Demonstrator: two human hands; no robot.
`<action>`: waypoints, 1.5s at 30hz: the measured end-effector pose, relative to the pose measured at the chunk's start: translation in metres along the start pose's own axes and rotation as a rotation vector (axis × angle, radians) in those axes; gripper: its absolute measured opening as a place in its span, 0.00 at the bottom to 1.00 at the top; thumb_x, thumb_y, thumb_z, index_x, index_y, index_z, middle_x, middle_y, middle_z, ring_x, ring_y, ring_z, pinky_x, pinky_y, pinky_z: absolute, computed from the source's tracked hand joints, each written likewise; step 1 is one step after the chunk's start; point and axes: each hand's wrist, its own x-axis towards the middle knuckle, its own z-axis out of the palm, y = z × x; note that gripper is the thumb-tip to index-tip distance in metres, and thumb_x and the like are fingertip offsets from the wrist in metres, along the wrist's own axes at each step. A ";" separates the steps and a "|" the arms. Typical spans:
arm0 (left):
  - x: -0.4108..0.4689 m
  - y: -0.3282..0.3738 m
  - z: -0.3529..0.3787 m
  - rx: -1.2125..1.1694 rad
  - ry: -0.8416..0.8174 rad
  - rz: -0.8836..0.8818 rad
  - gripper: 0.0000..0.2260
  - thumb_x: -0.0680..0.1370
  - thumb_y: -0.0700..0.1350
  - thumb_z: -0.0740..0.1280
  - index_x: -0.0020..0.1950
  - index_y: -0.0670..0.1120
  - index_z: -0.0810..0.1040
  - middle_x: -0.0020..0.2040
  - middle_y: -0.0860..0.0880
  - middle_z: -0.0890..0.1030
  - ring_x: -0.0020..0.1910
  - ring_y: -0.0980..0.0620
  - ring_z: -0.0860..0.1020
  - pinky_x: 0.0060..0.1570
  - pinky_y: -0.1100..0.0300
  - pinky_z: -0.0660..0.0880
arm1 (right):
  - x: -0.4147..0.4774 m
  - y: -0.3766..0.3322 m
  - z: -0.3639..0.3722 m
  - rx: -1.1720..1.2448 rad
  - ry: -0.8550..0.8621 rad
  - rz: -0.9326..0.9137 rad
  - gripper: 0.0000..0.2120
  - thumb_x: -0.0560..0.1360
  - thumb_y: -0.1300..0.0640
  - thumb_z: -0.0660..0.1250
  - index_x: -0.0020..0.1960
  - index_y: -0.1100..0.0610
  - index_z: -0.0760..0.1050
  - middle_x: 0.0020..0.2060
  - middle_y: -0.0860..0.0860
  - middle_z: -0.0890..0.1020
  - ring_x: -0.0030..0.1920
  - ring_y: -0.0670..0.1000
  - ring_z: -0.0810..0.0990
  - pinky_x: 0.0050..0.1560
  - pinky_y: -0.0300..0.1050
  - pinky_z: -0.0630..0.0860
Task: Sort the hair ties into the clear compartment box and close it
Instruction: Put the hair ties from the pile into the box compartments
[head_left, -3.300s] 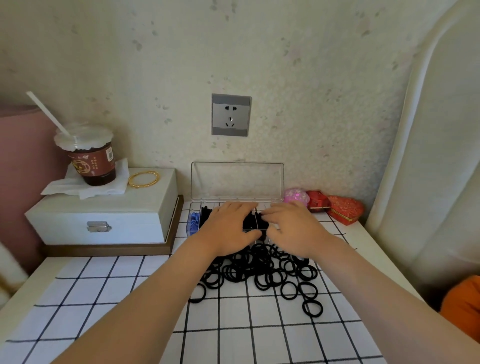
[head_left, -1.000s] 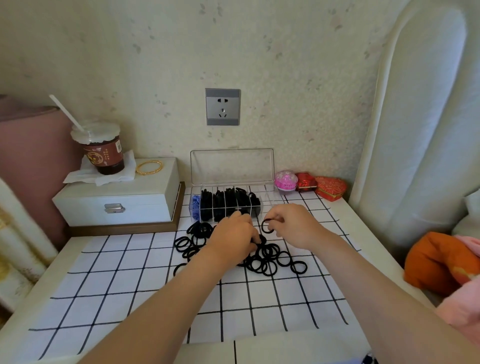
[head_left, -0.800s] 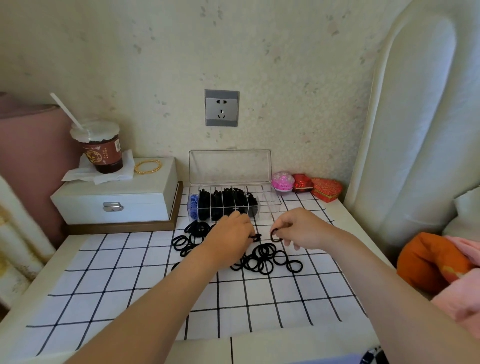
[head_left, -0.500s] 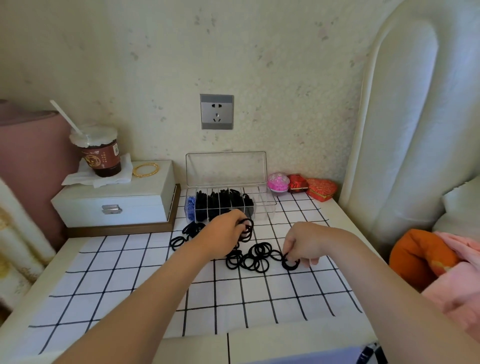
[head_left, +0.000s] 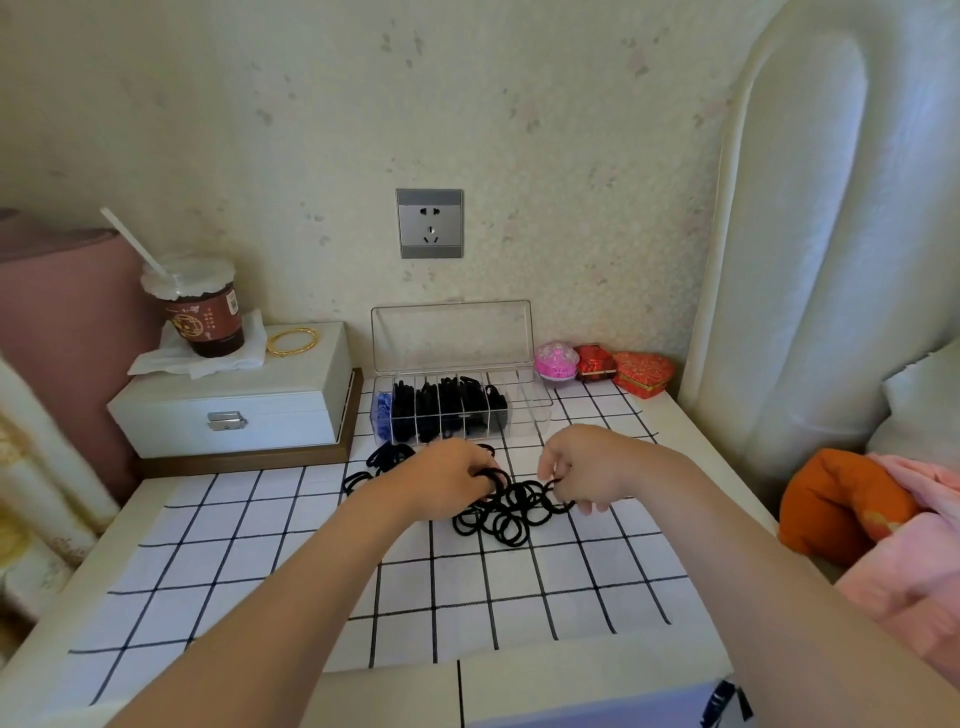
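Most slots of the clear plastic compartment box (head_left: 524, 410) hold black elastic hair ties (head_left: 506, 512); its lid stands open. The left hand (head_left: 447, 480) and right hand (head_left: 587, 467) each pinch ties from the small remaining pile.

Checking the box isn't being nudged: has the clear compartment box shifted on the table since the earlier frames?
No. The clear compartment box sits in the same spot beside the white jewelry box and below the wall socket, lid up; only the camera moved.

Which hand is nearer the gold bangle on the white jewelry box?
Left. The left hand is over the loose hair ties, right of and in front of the gold bangle; the right hand is farther right.
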 end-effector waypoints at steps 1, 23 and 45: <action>0.000 0.001 0.000 0.031 -0.015 0.010 0.09 0.80 0.47 0.64 0.57 0.51 0.82 0.48 0.53 0.82 0.46 0.55 0.78 0.49 0.61 0.76 | 0.000 -0.001 -0.003 0.052 0.013 -0.037 0.12 0.75 0.62 0.67 0.55 0.50 0.77 0.43 0.53 0.84 0.35 0.49 0.81 0.32 0.41 0.77; 0.000 -0.009 -0.007 0.096 0.118 -0.030 0.03 0.77 0.48 0.67 0.50 0.54 0.76 0.45 0.55 0.80 0.45 0.54 0.79 0.49 0.53 0.80 | 0.031 -0.014 0.022 -0.140 0.146 -0.066 0.08 0.74 0.58 0.69 0.52 0.55 0.85 0.48 0.51 0.85 0.48 0.51 0.81 0.49 0.43 0.78; -0.002 -0.011 -0.006 0.245 -0.039 -0.042 0.16 0.77 0.37 0.65 0.60 0.52 0.83 0.61 0.53 0.82 0.59 0.54 0.78 0.62 0.60 0.74 | 0.024 -0.009 0.021 -0.084 0.101 -0.078 0.11 0.75 0.61 0.69 0.55 0.52 0.83 0.46 0.47 0.80 0.48 0.49 0.79 0.48 0.41 0.76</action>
